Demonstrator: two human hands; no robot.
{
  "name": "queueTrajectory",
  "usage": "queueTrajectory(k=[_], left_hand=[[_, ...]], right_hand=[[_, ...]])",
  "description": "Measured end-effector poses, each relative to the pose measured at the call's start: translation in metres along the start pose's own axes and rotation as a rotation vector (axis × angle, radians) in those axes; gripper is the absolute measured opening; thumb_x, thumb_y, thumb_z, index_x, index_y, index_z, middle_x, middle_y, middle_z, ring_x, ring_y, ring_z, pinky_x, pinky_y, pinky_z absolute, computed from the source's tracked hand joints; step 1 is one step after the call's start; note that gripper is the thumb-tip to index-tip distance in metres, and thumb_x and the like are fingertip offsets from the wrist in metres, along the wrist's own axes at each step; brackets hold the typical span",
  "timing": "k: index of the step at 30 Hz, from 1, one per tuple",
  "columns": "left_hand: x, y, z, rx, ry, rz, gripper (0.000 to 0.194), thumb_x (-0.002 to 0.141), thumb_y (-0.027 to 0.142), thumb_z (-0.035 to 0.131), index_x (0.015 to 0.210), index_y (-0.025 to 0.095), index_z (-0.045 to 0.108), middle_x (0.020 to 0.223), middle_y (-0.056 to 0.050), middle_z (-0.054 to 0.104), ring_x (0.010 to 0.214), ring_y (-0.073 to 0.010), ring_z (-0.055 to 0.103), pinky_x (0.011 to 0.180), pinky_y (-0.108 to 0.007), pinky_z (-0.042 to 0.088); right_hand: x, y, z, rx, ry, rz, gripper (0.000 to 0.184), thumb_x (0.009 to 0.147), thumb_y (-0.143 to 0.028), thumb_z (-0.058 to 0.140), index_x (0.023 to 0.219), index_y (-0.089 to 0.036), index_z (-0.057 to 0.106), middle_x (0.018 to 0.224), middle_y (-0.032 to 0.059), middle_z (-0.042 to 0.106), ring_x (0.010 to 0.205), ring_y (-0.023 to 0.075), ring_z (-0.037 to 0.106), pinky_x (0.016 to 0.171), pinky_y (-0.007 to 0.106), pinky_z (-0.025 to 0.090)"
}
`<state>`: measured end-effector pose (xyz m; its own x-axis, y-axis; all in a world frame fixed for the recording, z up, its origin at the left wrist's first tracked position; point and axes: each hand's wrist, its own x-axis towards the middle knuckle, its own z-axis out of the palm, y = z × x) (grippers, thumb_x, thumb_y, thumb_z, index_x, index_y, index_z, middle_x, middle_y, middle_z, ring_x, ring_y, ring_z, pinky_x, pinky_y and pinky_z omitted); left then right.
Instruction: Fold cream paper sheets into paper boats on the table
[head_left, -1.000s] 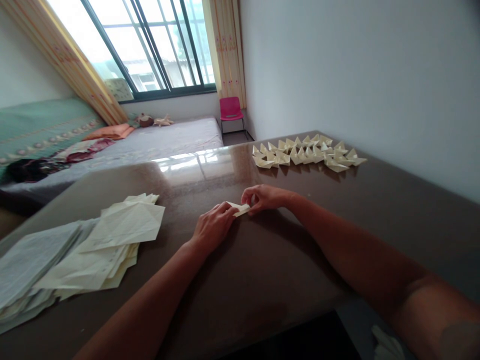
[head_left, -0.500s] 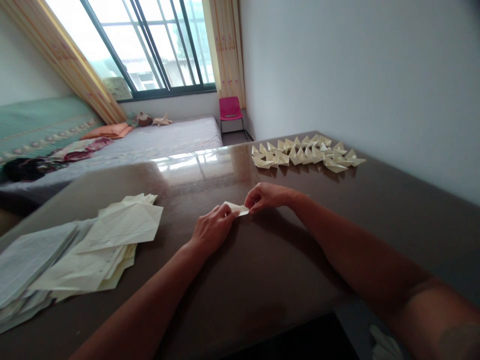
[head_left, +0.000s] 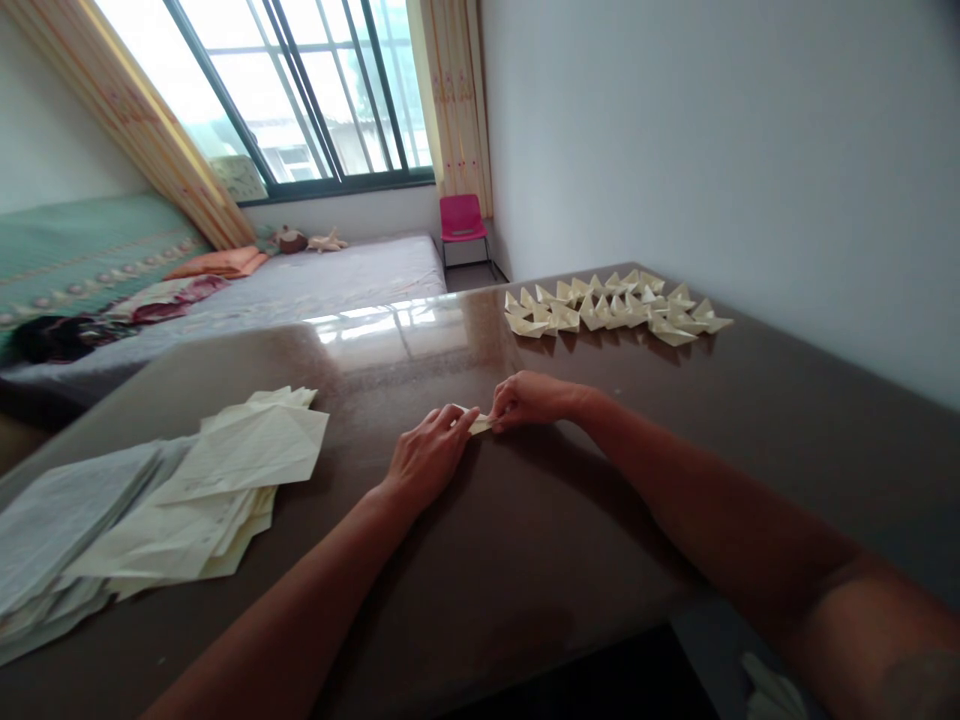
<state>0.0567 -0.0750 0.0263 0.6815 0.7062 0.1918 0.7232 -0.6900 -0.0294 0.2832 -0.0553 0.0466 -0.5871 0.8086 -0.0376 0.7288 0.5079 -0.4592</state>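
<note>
A small piece of folded cream paper point(head_left: 481, 424) lies low over the middle of the brown table, largely covered by my fingers. My left hand point(head_left: 433, 445) grips its left end, fingers bent over the top. At the right end, my right hand point(head_left: 529, 398) pinches the paper between thumb and fingertips. Both hands are closed on it and close together. How the folds run underneath cannot be made out.
Several folded paper boats point(head_left: 615, 308) stand in rows at the table's far right. Loose cream sheets point(head_left: 247, 455) and a stack of greyish paper point(head_left: 67, 510) lie at left. The glossy table point(head_left: 480, 560) borders a white wall; a bed point(head_left: 360, 270) and pink chair point(head_left: 463, 220) are beyond.
My right hand has moved slightly down and towards the left hand. Less of the folded paper shows between my hands, and its raised flap now looks lower.
</note>
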Motion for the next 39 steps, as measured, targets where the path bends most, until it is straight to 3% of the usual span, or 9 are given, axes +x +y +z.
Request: queueTrajectory(k=[5,9,11,13,17,20,23,31,39], left_hand=[[-0.001,0.0,0.0,-0.03,0.025,-0.026,0.035,0.095,0.034,0.037,0.129,0.032,0.045,0.131,-0.003,0.048,0.1,-0.019,0.057,0.063,-0.026,0.048],[-0.001,0.001,-0.004,-0.025,0.004,0.022,0.028,0.095,0.035,0.038,0.118,0.038,0.054,0.13,0.001,0.049,0.104,-0.0203,0.055,0.066,-0.027,0.049],[-0.001,0.0,-0.004,-0.036,0.001,0.024,0.028,0.095,0.036,0.037,0.117,0.038,0.055,0.128,0.001,0.052,0.106,-0.0207,0.054,0.069,-0.029,0.05],[0.001,-0.002,-0.001,-0.037,0.029,-0.008,0.031,0.096,0.035,0.034,0.119,0.035,0.055,0.127,0.0,0.054,0.109,-0.0215,0.053,0.074,-0.031,0.051],[0.005,-0.013,0.011,-0.018,0.119,-0.059,0.042,0.095,0.036,0.038,0.134,0.022,0.046,0.138,-0.007,0.048,0.126,-0.0278,0.041,0.099,-0.043,0.042],[0.009,-0.022,0.021,-0.086,0.061,-0.056,0.051,0.095,0.038,0.036,0.142,0.017,0.036,0.141,-0.01,0.047,0.131,-0.0274,0.036,0.105,-0.045,0.036],[0.012,-0.027,0.026,-0.151,0.037,-0.008,0.051,0.096,0.037,0.035,0.143,0.02,0.033,0.137,-0.009,0.049,0.13,-0.0258,0.038,0.106,-0.043,0.035],[0.013,-0.03,0.017,-0.345,0.062,0.015,0.055,0.086,0.035,0.054,0.139,0.026,0.041,0.117,-0.009,0.049,0.105,-0.0226,0.053,0.095,-0.041,0.045],[0.008,-0.023,0.017,-0.416,0.157,0.07,0.046,0.088,0.029,0.051,0.133,0.028,0.046,0.117,-0.006,0.043,0.099,-0.0166,0.054,0.091,-0.033,0.048]], right_hand=[[0.005,-0.003,0.009,-0.008,0.093,0.1,0.02,0.084,-0.032,0.059,0.086,-0.016,0.071,0.073,0.0014,0.068,0.065,0.0115,0.057,0.059,0.02,0.035],[0.009,-0.006,0.016,-0.039,0.142,0.21,0.017,0.082,-0.03,0.061,0.093,-0.017,0.066,0.082,0.0031,0.069,0.07,0.012,0.058,0.06,0.019,0.035],[0.009,-0.008,0.019,-0.07,0.196,0.245,0.026,0.079,-0.031,0.066,0.1,-0.017,0.062,0.089,0.0049,0.069,0.074,0.0132,0.059,0.061,0.02,0.036],[0.01,-0.009,0.02,-0.108,0.223,0.256,0.029,0.077,-0.032,0.069,0.101,-0.018,0.062,0.092,0.0054,0.069,0.077,0.0144,0.06,0.062,0.02,0.037],[0.01,-0.014,0.02,-0.161,0.174,0.26,0.011,0.08,-0.028,0.063,0.088,-0.023,0.068,0.087,0.002,0.071,0.076,0.0149,0.063,0.062,0.021,0.037],[0.01,-0.016,0.019,-0.163,0.17,0.254,0.012,0.08,-0.03,0.063,0.088,-0.024,0.069,0.088,0.0018,0.072,0.078,0.0151,0.064,0.063,0.021,0.038],[0.01,-0.016,0.018,-0.132,0.158,0.261,0.016,0.079,-0.034,0.065,0.09,-0.023,0.069,0.089,0.0023,0.072,0.077,0.0143,0.064,0.063,0.02,0.039],[0.007,-0.014,0.019,-0.041,0.174,0.255,0.019,0.077,-0.032,0.067,0.093,-0.021,0.068,0.089,0.0019,0.072,0.075,0.0133,0.063,0.061,0.019,0.039],[0.009,-0.014,0.017,-0.026,0.169,0.23,0.016,0.076,-0.031,0.068,0.089,-0.023,0.074,0.088,0.0018,0.072,0.077,0.0147,0.063,0.065,0.02,0.039]])
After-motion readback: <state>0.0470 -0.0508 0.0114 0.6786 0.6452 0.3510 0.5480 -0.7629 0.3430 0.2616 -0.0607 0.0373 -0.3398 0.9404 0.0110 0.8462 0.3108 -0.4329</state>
